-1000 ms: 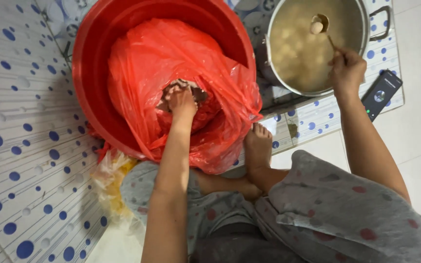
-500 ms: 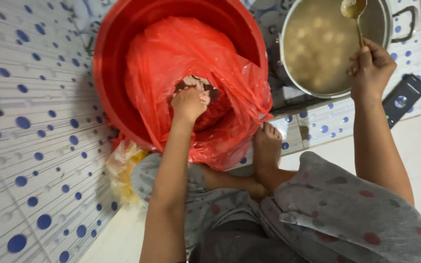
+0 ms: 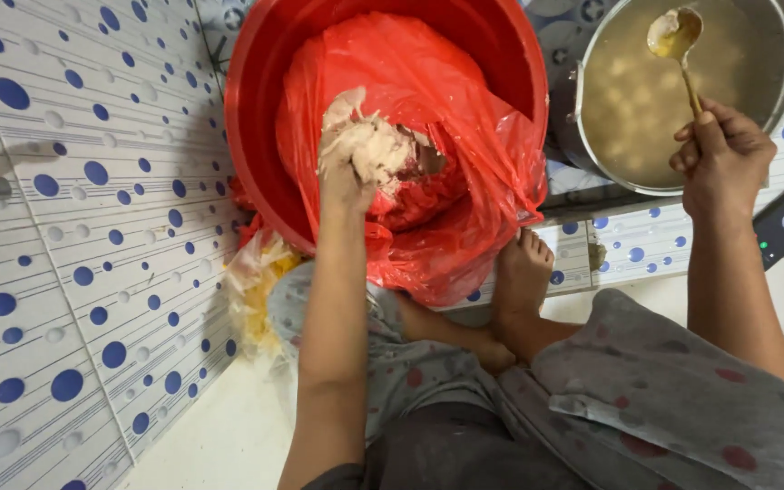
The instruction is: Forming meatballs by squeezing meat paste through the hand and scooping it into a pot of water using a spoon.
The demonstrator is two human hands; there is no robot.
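While left hand (image 3: 348,168) grips sticky dough (image 3: 376,145), right hand (image 3: 723,159) holds spoon (image 3: 675,36).

The left arm stretches straight forward, forearm bare, and the left hand (image 3: 348,163) is curled shut, its fingers (image 3: 365,145) coated in pale paste. The right arm reaches out further to the side, elbow slightly bent; the right hand (image 3: 723,159) is clenched in a fist, knuckles up, wrist level.
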